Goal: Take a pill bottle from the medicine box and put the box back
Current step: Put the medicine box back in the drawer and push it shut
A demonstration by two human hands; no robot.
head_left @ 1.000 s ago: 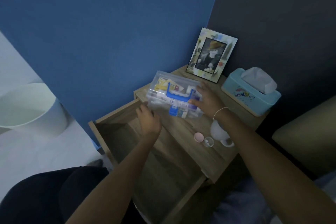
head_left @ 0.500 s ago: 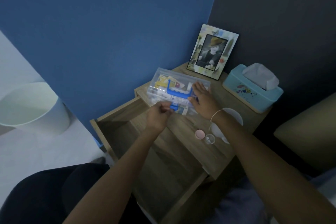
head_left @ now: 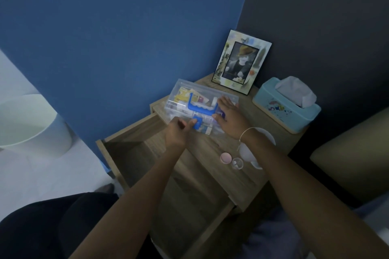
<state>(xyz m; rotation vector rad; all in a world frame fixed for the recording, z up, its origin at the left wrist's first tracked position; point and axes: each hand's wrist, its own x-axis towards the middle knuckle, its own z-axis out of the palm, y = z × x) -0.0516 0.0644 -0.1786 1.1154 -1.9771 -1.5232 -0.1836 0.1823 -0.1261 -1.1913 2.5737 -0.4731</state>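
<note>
Pinching medicine box latch, left hand

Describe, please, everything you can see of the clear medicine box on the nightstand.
The medicine box is clear plastic with a blue handle lying on its closed lid and a blue front latch. It sits flat on the nightstand, packed with cartons. The left hand pinches the latch; the right hand presses the lid.
</note>
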